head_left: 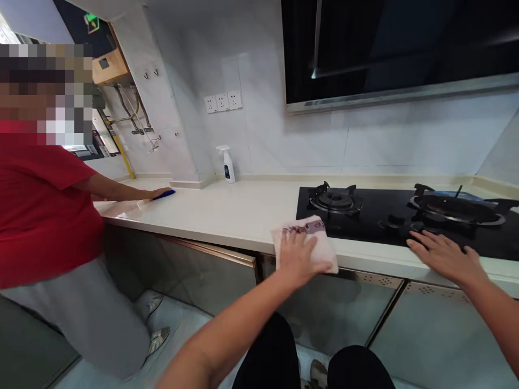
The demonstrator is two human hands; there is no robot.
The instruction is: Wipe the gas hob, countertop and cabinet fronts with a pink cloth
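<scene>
1. Pink cloth point(326, 251), in the head view, lies bunched on the front edge of the desk point(239, 208), just beside the stove point(367, 229), with part of it hanging over.
2. Your left hand point(298, 259) lies on top of the cloth, fingers spread wide and looking like they press it down.
3. Your right hand point(450, 259) is at the stove's front edge, holding nothing, its fingers spread too.
4. Wiping looks under way, but I can't tell which spots are done.
5. Far along the desk, another person's hand point(152, 194) is on a blue pad point(167, 193). The shine near it may be wet, so drying may be left.
</scene>
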